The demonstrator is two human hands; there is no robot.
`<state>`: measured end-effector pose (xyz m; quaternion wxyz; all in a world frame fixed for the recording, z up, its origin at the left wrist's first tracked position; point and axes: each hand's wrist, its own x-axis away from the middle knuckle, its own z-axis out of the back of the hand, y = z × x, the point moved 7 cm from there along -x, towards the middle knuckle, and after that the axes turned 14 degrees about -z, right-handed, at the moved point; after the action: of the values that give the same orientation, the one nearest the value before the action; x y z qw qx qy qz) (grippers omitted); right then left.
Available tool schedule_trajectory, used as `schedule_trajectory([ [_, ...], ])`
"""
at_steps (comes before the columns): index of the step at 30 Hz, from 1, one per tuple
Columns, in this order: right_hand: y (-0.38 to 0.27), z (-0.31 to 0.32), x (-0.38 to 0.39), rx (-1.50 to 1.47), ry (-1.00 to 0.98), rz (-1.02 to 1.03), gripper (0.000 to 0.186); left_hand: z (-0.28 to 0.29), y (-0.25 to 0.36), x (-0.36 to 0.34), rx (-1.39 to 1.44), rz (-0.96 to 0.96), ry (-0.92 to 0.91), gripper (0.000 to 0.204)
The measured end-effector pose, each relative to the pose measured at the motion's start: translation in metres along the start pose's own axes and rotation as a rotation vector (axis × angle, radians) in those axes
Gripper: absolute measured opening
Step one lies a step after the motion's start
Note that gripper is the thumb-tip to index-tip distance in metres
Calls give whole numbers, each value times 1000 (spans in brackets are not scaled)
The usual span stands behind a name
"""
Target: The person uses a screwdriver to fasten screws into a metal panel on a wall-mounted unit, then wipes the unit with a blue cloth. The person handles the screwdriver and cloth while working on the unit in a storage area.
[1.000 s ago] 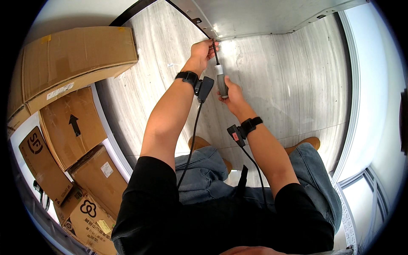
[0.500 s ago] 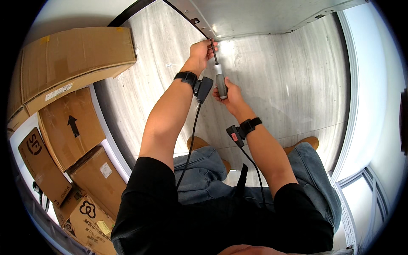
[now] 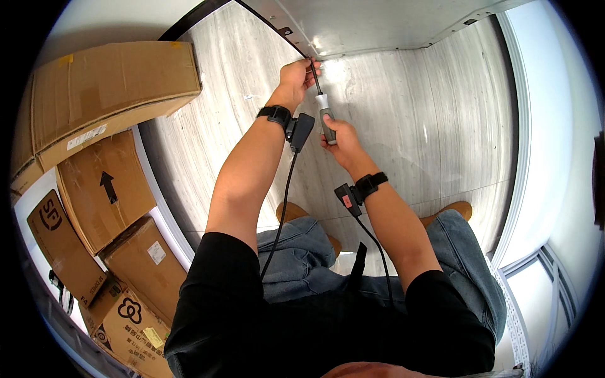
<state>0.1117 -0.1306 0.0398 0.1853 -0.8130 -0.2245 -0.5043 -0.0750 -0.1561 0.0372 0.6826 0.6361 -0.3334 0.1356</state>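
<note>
A screwdriver point(image 3: 326, 118) with a grey handle, white collar and dark shaft points away from me, its tip at the near corner of a metal panel point(image 3: 372, 28). My right hand point(image 3: 343, 140) is closed round the handle, the thumb lying across it. Up at the tip, my left hand point(image 3: 296, 75) has its thumb and fingers curled about the end of the shaft, next to the panel's corner. Those fingers hide the tip and whatever it touches. A dark strip runs along the panel's left edge.
Cardboard boxes are stacked on the left, a large one point(image 3: 120, 88) above an arrow-marked one point(image 3: 107, 189). Black straps on both wrists carry small devices with cables point(image 3: 282, 214) trailing to my lap. A white frame point(image 3: 535, 138) bounds the wood-look floor point(image 3: 435, 126) on the right.
My right hand's grip has shifted: the thumb now crosses the handle, where before it stood off to the right side. My left hand has stayed almost in place at the tip.
</note>
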Motion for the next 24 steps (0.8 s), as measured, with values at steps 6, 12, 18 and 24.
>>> schedule_trajectory([
  [6,6,3,-6,-51,-34,-34,34,-2,0,-1,12,2,-9,19],
  [12,6,7,-8,-108,-61,-47,35,-1,-2,-1,5,6,-5,19],
  [18,-4,5,4,-56,26,-17,39,-2,-4,-3,39,15,-2,19],
  [24,3,3,-3,-78,-103,-60,36,-6,-6,-5,61,5,-16,19],
])
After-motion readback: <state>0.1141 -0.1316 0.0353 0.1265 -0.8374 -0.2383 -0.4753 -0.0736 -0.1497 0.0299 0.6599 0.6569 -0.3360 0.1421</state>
